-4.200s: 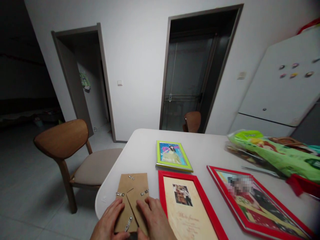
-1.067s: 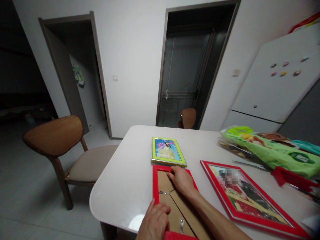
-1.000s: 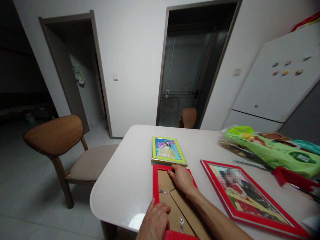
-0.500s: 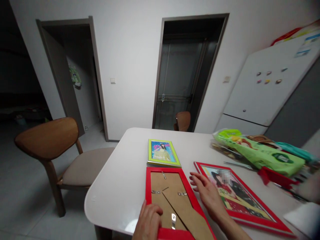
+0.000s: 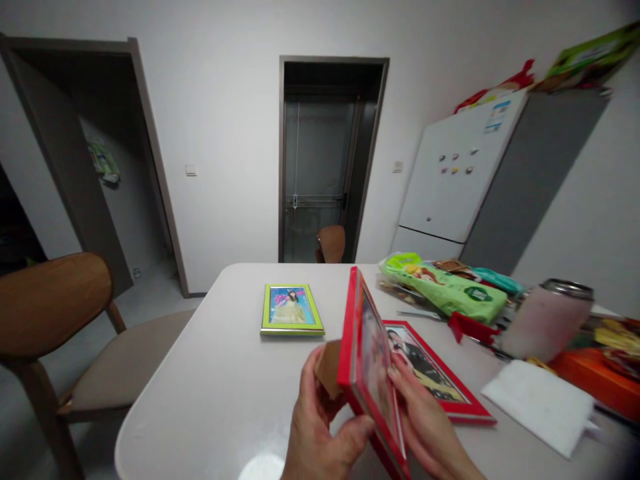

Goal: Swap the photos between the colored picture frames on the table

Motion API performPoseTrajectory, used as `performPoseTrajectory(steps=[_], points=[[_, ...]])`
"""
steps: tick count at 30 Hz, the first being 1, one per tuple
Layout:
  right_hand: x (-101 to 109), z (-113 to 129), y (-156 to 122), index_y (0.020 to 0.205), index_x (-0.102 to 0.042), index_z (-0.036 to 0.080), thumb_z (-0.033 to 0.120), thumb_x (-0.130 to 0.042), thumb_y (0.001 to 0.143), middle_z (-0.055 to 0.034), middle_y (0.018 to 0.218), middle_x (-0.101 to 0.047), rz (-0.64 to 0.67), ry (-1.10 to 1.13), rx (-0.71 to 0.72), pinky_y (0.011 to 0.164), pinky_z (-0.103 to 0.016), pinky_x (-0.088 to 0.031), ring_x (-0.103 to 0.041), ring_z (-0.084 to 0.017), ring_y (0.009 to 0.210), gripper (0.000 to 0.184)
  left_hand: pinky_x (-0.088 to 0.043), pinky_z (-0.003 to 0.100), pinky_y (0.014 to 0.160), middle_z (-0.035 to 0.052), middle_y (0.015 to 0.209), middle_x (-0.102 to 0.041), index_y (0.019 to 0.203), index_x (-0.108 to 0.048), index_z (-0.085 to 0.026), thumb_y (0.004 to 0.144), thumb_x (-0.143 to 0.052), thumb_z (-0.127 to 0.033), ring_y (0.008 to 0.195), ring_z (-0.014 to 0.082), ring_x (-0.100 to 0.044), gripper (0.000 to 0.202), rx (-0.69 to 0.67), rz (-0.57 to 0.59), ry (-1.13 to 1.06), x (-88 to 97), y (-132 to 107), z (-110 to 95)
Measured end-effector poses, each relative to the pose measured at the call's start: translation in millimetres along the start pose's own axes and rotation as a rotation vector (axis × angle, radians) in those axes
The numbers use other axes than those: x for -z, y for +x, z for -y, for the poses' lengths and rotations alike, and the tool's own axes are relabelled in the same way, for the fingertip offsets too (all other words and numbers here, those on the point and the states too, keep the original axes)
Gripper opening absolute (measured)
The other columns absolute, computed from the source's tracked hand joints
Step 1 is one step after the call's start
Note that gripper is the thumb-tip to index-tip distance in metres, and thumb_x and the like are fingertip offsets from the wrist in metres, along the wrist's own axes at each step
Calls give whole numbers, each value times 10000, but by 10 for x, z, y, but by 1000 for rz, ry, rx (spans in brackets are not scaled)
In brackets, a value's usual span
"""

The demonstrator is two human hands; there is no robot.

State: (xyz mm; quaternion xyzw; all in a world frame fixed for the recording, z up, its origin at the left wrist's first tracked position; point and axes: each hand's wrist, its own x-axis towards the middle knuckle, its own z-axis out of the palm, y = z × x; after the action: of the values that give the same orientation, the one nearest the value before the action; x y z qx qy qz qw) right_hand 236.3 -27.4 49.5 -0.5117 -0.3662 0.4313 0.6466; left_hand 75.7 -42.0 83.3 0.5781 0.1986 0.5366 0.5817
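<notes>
A red picture frame (image 5: 354,347) is tilted up on edge above the table, its glazed front turned to the right. My left hand (image 5: 323,427) grips its lower left side, thumb over the red edge, fingers behind around the brown stand flap (image 5: 330,370). My right hand (image 5: 423,417) is against the front side, fingertips at the picture. Another red picture frame (image 5: 440,380) lies face up to the right, partly hidden behind the held one. Farther off on the left lies a small lime-green picture frame (image 5: 293,310), face up.
On the white table (image 5: 200,380), a green snack bag (image 5: 450,287), a red plastic item (image 5: 473,327), a pinkish jar or cup (image 5: 547,323), a white folded cloth or tissue (image 5: 540,400) and an orange box (image 5: 600,377) crowd the right. A wooden chair (image 5: 55,307) stands left.
The red frame that lay back side up is now lifted and turned on edge, its front facing right. My right hand has come onto it. The view has swung to the right.
</notes>
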Motion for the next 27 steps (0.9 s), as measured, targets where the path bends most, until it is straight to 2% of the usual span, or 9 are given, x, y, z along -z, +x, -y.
performPoseTrajectory(steps=[3,5,8,12,17,20,22,24,27], points=[[552,237,330,1265,-277,215,318,-508,676,-32,834,-676,-84,-151,-139,636,-329,-498,-633,-198,705,641,-433,333,862,109,1219,-449,1228,-193,-176,671,-597,-234,1043,221,-494,691,89,70,-145,-190,167,93],[867,326,557,1255,-307,177,302,-486,691,-54,873,-674,-106,-407,-152,646,-300,-491,-634,-191,725,605,-444,299,844,112,1185,-487,1215,-234,-147,647,-555,-100,1026,200,-511,654,194,53,-143,-323,250,305],[1195,347,862,1173,-433,101,278,-472,690,-95,854,-676,-129,-736,-136,622,-279,-477,-632,-205,723,516,-464,245,794,98,1119,-542,1170,-323,-123,616,-479,28,977,166,-546,595,296,12,61,-485,366,708],[1380,259,1123,1062,-547,79,248,-479,668,-114,767,-684,-165,-958,-97,626,-300,-450,-625,-241,714,434,-440,257,813,58,1068,-581,1134,-394,-130,581,-465,61,930,154,-560,589,294,-22,270,-571,501,1073],[1463,181,1229,954,-620,98,253,-491,644,-133,847,-670,-183,-1196,-14,689,-336,-425,-601,-287,806,370,-388,264,856,16,1050,-599,1082,-482,-174,570,-502,13,960,166,-536,545,319,-4,334,-537,503,1097],[1337,175,1223,970,-605,64,251,-454,668,-178,932,-637,-172,-1289,61,731,-371,-407,-575,-316,865,386,-396,260,831,42,1074,-587,1104,-488,-165,564,-567,-58,972,188,-529,556,363,-2,331,-389,436,1044],[1069,138,1198,1035,-560,55,265,-400,710,-182,986,-613,-130,-1320,153,766,-374,-393,-557,-300,907,418,-379,285,849,96,1122,-550,1136,-465,-122,543,-612,-98,1020,224,-496,611,404,-48,327,-196,405,1019],[645,45,1159,1068,-533,98,277,-364,744,-132,1038,-598,-14,-1319,277,803,-318,-386,-542,-236,946,407,-362,295,866,147,1162,-506,1158,-431,-77,551,-620,-118,1050,239,-470,638,439,-128,311,65,407,990],[-138,-175,1108,1031,-552,169,266,-433,725,-57,1041,-601,223,-1294,440,832,-241,-370,-527,-165,958,342,-362,264,859,205,1189,-454,1165,-375,-22,620,-579,-143,1058,219,-465,594,476,-279,256,493,448,902]])
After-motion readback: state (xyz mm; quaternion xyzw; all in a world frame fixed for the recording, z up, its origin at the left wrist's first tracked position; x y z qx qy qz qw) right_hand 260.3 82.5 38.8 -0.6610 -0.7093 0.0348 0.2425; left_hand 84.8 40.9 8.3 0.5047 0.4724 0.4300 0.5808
